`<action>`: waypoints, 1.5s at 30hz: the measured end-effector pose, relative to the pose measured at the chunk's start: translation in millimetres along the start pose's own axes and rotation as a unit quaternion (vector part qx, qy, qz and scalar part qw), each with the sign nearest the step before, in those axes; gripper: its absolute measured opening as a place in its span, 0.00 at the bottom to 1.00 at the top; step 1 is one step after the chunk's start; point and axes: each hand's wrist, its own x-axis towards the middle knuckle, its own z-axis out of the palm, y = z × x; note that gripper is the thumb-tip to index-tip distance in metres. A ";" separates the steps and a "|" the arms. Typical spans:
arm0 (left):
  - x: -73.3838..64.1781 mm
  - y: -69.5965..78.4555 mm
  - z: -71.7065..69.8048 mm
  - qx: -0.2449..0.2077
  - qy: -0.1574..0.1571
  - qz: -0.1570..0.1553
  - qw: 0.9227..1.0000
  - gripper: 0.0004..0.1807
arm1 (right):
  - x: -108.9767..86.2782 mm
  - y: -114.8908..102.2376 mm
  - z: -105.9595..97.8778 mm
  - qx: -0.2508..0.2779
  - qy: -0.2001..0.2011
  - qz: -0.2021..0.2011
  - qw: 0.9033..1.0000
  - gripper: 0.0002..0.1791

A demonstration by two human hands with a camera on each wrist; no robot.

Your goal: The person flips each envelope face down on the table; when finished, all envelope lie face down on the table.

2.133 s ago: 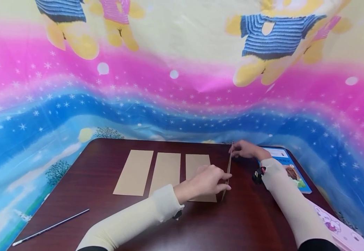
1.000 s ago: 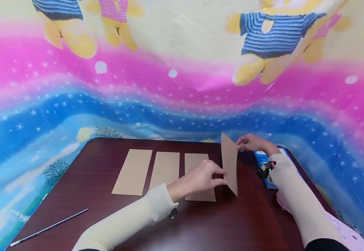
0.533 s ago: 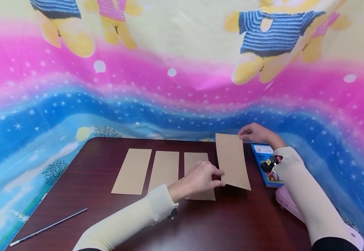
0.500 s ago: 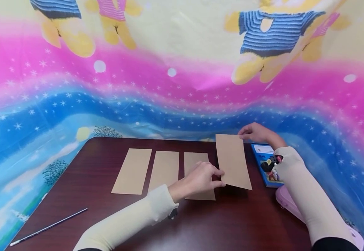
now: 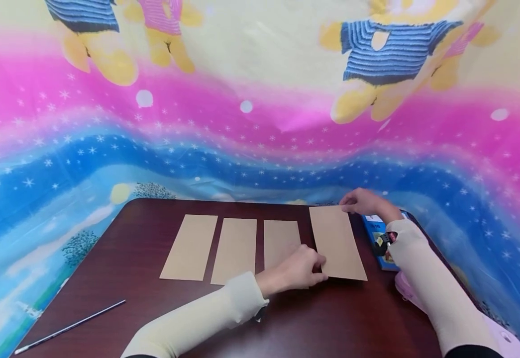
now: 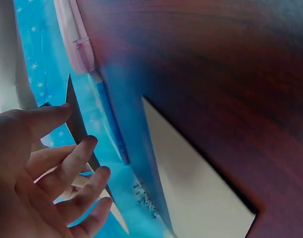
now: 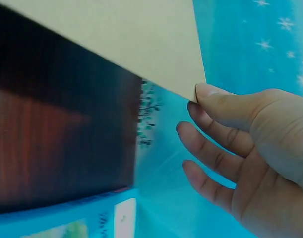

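Note:
In the head view both hands hold one tan paper card (image 5: 339,243) at the right end of a row. My left hand (image 5: 292,271) pinches its left edge near the front corner between thumb and fingers. At the far right corner my right hand (image 5: 369,203) pinches the card, thumb on its face in the right wrist view, the other fingers spread apart. The card slants close over the table. Three similar cards lie flat to the left: a first card (image 5: 189,247), a second card (image 5: 234,251) and a third card (image 5: 281,241), partly hidden by my left hand.
A thin dark pencil-like stick (image 5: 71,326) lies at the front left of the brown table (image 5: 331,323). On the right are a blue book (image 5: 388,264) and a pink case (image 5: 404,287), both partly behind my right arm. A printed cloth (image 5: 242,164) hangs behind the table.
The held card, first seen edge-on, has turned its broad face up toward the head camera, then come lower and nearer. Both hands have moved down with it over the last half second.

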 end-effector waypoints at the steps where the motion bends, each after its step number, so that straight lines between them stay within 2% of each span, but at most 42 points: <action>1: 0.2 0.5 2.2 0.008 -0.004 -0.003 1.000 0.20 | 0.9 1.2 3.8 0.001 -0.004 0.001 1.000 0.15; 7: 4.3 1.1 11.5 0.069 -0.037 -0.027 0.997 0.18 | 9.0 8.1 23.4 -0.006 -0.007 0.000 1.000 0.13; 11: 8.4 2.0 18.5 0.082 -0.069 -0.039 0.993 0.14 | 11.5 14.1 35.9 -0.024 -0.012 0.005 1.000 0.11; 15: 10.0 3.2 22.3 0.087 -0.087 -0.046 0.991 0.13 | 10.4 17.1 47.3 -0.028 -0.022 0.011 0.999 0.11; 38: 9.8 4.4 30.6 0.126 -0.081 -0.025 0.988 0.23 | 12.5 18.3 61.4 -0.024 -0.013 0.012 1.000 0.12; 45: 12.1 -0.7 29.2 0.104 -0.079 -0.022 0.991 0.20 | 15.8 16.4 61.4 -0.024 -0.014 0.008 1.000 0.12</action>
